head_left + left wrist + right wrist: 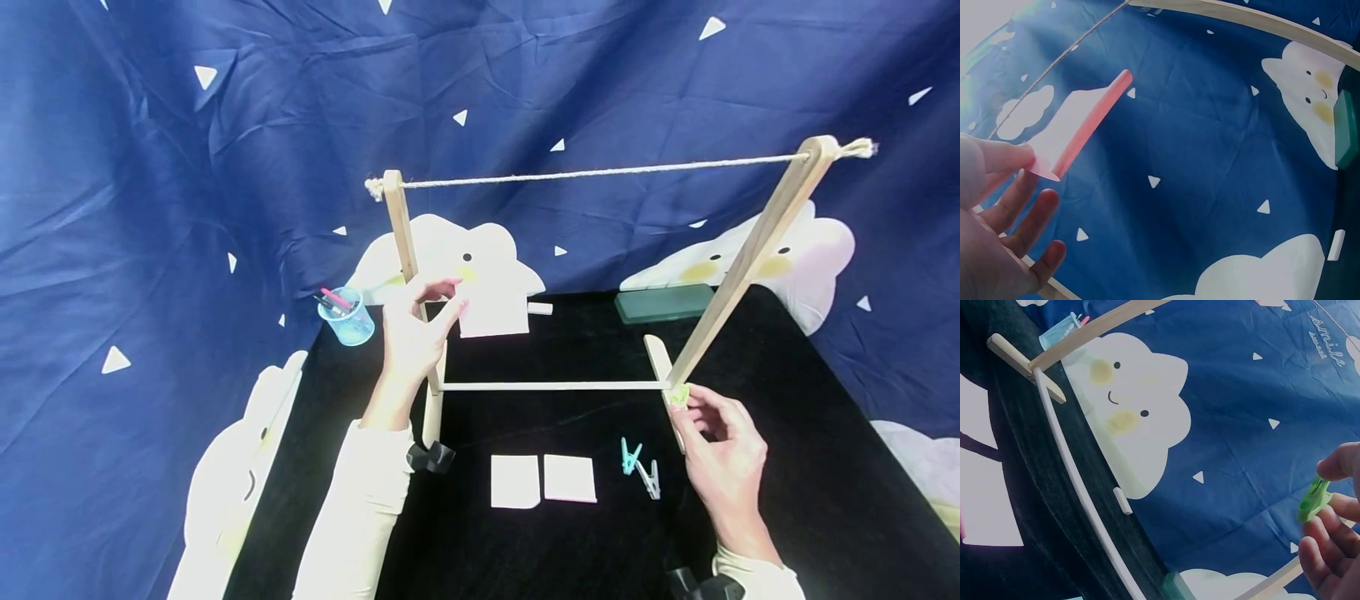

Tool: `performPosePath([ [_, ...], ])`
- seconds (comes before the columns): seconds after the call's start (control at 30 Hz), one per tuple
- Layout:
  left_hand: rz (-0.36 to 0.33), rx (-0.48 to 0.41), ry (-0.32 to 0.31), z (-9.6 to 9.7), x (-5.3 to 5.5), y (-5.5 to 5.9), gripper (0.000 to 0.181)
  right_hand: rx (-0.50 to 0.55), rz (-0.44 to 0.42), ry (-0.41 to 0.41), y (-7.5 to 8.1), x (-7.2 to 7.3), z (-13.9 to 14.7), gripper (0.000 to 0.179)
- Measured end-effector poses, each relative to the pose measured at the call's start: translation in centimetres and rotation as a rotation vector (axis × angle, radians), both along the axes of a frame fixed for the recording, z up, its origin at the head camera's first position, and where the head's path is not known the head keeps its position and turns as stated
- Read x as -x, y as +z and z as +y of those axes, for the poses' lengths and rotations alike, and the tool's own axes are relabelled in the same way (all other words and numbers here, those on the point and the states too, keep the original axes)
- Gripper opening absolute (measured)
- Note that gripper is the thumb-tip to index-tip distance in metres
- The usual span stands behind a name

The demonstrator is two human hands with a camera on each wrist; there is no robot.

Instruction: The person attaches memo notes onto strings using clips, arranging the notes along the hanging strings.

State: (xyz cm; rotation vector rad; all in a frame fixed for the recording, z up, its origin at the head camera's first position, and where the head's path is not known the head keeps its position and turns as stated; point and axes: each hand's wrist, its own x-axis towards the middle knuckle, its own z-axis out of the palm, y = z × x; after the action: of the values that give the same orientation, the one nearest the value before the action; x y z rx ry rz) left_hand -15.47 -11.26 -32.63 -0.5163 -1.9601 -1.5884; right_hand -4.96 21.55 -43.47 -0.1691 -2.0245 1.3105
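Note:
Between thumb and fingertips, my left hand [415, 329] pinches a pink-white paper note [495, 310] by its left edge, near the left wooden post [401, 229]. One edge of the note [1079, 122] curls over in the left wrist view. My right hand [723, 446] pinches a small green clothespin [679, 396] beside the foot of the right wooden post [757, 250]. The right wrist view shows the clothespin [1314, 500] between thumb and fingers. A string [600, 173] runs between the post tops, above both hands.
Two pale notes [515, 482] lie side by side on the black table. Right of them lie a teal clothespin [630, 457] and a grey one [651, 481]. A white rod [555, 386] joins the posts low down. Behind stand a blue pen cup [352, 325] and a green box [664, 305].

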Motion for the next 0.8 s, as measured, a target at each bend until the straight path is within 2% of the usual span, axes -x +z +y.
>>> performPosePath([
  [0.5, 0.001, -0.020, -0.009, 0.05, 0.05, 0.57, 0.026, 0.000, 0.007, 0.001, 0.26, -0.05, -0.01, 0.033],
  [0.8, 0.023, -0.033, -0.018, 0.13, 0.32, 0.69, 0.026, 0.041, -0.012, 0.005, 0.21, 0.23, 0.01, 0.033],
])
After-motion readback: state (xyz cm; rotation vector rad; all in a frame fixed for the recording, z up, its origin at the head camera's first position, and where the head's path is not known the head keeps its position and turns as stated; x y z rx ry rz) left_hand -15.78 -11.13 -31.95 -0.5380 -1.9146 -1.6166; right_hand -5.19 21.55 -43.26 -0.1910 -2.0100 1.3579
